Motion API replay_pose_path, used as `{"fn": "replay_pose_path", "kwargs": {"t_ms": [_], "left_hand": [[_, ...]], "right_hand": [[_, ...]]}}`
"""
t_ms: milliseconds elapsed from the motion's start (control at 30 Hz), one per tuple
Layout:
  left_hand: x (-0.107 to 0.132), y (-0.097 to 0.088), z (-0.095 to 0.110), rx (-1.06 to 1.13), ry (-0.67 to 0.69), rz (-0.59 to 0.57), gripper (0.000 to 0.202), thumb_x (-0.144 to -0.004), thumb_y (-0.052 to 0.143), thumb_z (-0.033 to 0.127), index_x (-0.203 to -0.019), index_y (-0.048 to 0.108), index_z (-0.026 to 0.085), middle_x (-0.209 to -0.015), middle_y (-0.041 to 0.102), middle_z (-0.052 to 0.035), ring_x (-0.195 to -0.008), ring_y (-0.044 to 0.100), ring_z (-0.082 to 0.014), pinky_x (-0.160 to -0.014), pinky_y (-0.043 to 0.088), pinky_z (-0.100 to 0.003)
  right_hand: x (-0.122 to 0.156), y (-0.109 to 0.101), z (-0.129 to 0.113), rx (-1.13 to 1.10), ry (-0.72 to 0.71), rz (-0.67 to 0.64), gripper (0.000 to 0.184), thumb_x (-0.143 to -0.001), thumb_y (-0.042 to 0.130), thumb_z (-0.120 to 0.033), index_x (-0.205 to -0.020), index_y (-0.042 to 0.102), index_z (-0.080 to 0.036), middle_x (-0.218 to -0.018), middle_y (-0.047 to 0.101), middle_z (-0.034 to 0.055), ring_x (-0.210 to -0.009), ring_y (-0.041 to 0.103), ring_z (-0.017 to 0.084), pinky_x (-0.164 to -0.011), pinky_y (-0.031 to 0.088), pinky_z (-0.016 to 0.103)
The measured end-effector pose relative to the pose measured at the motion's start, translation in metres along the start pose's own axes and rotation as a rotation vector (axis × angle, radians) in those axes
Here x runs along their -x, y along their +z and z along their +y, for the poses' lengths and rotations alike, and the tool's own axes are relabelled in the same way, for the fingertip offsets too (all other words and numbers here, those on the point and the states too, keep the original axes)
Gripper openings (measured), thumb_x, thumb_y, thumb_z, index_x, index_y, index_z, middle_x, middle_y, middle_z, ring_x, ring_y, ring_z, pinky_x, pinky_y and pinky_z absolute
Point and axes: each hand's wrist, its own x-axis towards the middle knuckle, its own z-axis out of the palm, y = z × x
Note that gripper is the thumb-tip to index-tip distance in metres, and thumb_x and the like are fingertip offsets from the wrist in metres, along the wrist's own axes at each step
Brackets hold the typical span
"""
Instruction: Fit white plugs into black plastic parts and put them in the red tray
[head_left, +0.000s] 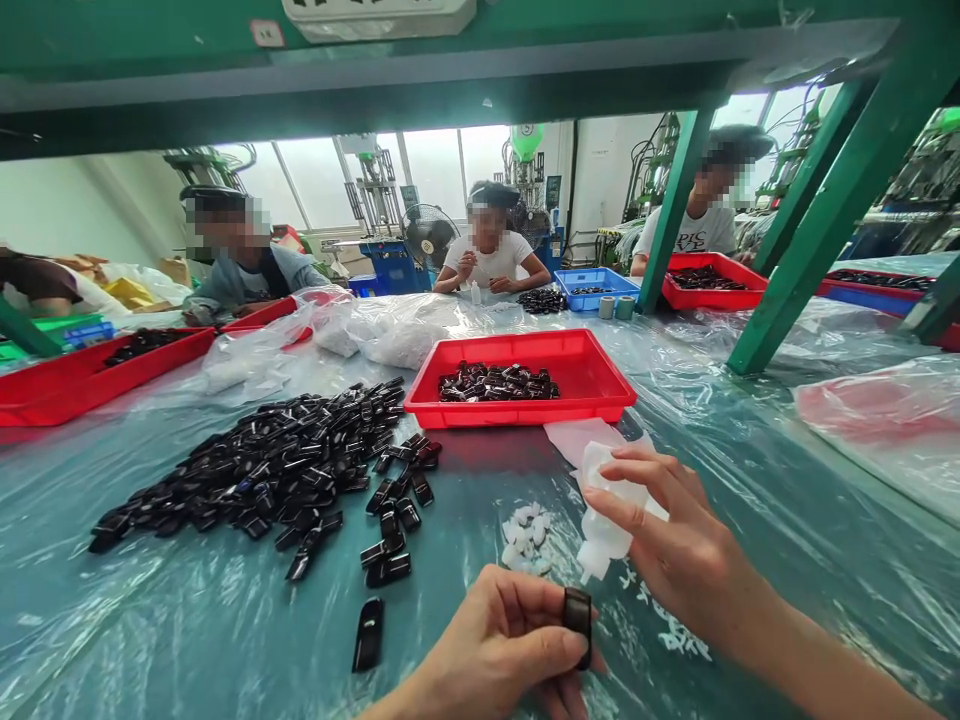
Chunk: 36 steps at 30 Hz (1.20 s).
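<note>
A glossy black curved plastic piece (577,626) is held upright at the near edge of the view, above the worktop (247,640), which is covered with clear plastic film. The left hand (517,640) enters from below, the thumb pressed across the lower face of the piece and the curled fingers supporting it from behind; the grip is closed. The right hand (694,550) enters from the lower right, forearm slanting up and to the left. Its fingers are partly bent and wrapped against a translucent white squeeze bottle (606,520), parted by the bottle's width; the thumb's contact is hidden. The bottle is tilted, nozzle downward, near the top of the piece. Behind the left hand lies a small heap of flat white pieces (527,540); white scraps (682,638) lie beneath the right forearm. A single black piece (368,635) lies to the left, near a large pile of similar black pieces (277,460). Beyond stands a red rectangular plastic tray (592,378), partly filled with black pieces.
</note>
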Motion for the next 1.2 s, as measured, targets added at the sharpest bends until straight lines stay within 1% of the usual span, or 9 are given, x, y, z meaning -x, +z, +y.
{"fn": "replay_pose_path", "kwargs": {"t_ms": [100,267,467,633,800,967,1100,1200], "left_hand": [[-0.001,0.000,0.000,-0.004,-0.008,-0.005,0.027,-0.066,0.072,0.035,-0.071,0.070,0.008,-0.055,0.057,-0.0026,-0.046,0.058,-0.0095,-0.046,0.044,-0.016],[-0.001,-0.001,-0.001,-0.019,-0.018,-0.021,0.027,-0.067,0.071,0.035,-0.073,0.070,0.009,-0.061,0.061,-0.0047,-0.046,0.057,-0.0099,-0.046,0.044,-0.018],[0.000,-0.002,-0.003,-0.035,-0.048,-0.066,0.027,-0.069,0.069,0.035,-0.072,0.070,0.008,-0.059,0.060,-0.0038,-0.045,0.055,-0.0083,-0.045,0.042,-0.017],[0.000,-0.002,-0.003,-0.017,-0.049,-0.091,0.026,-0.069,0.069,0.034,-0.074,0.070,0.008,-0.059,0.059,-0.0035,-0.046,0.056,-0.0086,-0.045,0.042,-0.016],[-0.001,-0.002,-0.004,-0.003,-0.058,-0.092,0.026,-0.069,0.070,0.034,-0.072,0.070,0.008,-0.059,0.060,-0.0041,-0.047,0.058,-0.0091,-0.045,0.043,-0.016],[-0.001,-0.002,-0.004,0.012,-0.041,-0.086,0.024,-0.071,0.069,0.032,-0.074,0.069,0.008,-0.061,0.061,-0.0045,-0.047,0.058,-0.0087,-0.044,0.044,-0.015],[-0.001,-0.002,-0.004,0.011,-0.038,-0.086,0.024,-0.070,0.069,0.031,-0.073,0.069,0.007,-0.063,0.062,-0.0054,-0.046,0.059,-0.0086,-0.044,0.043,-0.015],[-0.001,-0.003,-0.004,0.018,-0.028,-0.088,0.025,-0.070,0.070,0.031,-0.073,0.069,0.006,-0.063,0.062,-0.0060,-0.045,0.059,-0.0090,-0.043,0.044,-0.016]], "right_hand": [[0.003,0.000,-0.001,0.017,0.009,-0.002,0.036,-0.080,0.042,0.003,-0.100,0.062,-0.019,-0.101,0.057,0.0097,-0.110,0.051,0.025,-0.086,0.043,0.044],[0.006,0.002,-0.005,0.043,-0.020,0.007,0.038,-0.080,0.043,0.004,-0.102,0.062,-0.021,-0.102,0.060,0.0084,-0.110,0.052,0.024,-0.090,0.040,0.043],[0.007,0.002,-0.009,0.015,-0.016,0.015,0.032,-0.084,0.043,-0.001,-0.100,0.062,-0.021,-0.101,0.061,0.0085,-0.108,0.052,0.023,-0.091,0.038,0.044],[0.009,0.002,-0.010,0.020,-0.003,0.002,0.035,-0.083,0.044,0.002,-0.101,0.062,-0.022,-0.101,0.061,0.0076,-0.109,0.052,0.022,-0.092,0.036,0.045],[0.011,0.001,-0.009,0.008,0.010,-0.004,0.032,-0.084,0.045,0.000,-0.101,0.061,-0.023,-0.102,0.062,0.0069,-0.109,0.052,0.022,-0.091,0.036,0.045],[0.012,-0.001,-0.007,-0.020,0.004,-0.005,0.036,-0.082,0.044,0.003,-0.101,0.061,-0.023,-0.103,0.061,0.0074,-0.110,0.051,0.023,-0.091,0.035,0.046],[0.012,-0.001,-0.006,-0.014,0.003,-0.004,0.034,-0.084,0.044,0.001,-0.100,0.061,-0.023,-0.104,0.061,0.0066,-0.111,0.051,0.023,-0.092,0.035,0.046],[0.011,-0.003,-0.005,-0.011,-0.007,0.005,0.033,-0.083,0.045,0.002,-0.100,0.061,-0.023,-0.103,0.061,0.0064,-0.110,0.052,0.023,-0.092,0.034,0.046]]}}
